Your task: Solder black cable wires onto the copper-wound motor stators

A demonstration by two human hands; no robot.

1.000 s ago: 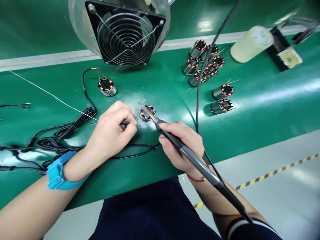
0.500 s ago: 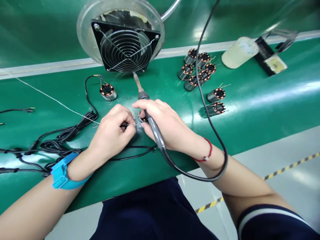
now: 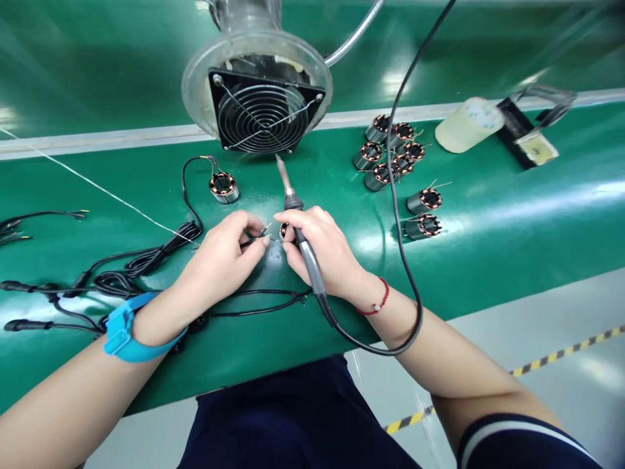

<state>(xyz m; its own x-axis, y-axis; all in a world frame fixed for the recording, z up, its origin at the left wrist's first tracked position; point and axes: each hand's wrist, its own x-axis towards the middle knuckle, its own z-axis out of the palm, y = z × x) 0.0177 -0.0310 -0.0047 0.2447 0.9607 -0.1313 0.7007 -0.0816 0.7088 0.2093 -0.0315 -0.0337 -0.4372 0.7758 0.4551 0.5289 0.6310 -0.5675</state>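
My left hand (image 3: 222, 257) pinches the bare end of a thin black wire (image 3: 254, 240) just left of a small copper-wound stator (image 3: 284, 230) on the green belt. My right hand (image 3: 322, 251) is closed around a soldering iron (image 3: 300, 228), its tip pointing away toward the fan, and its fingers rest on the stator, which is mostly hidden. A blue strap (image 3: 122, 332) circles my left wrist. The iron's black cord (image 3: 405, 273) loops off to the right.
A fume fan (image 3: 266, 114) stands at the back. Another stator (image 3: 223, 186) with a lead lies left of it. Several stators (image 3: 398, 166) sit at the right, beside a pale roll (image 3: 469, 124) and an iron stand (image 3: 530, 137). Black cables (image 3: 107, 273) coil at the left.
One second ago my right hand held the iron like a pen, tip at the stator. It has turned the iron tip-away and come forward onto the stator. My left hand stayed put.
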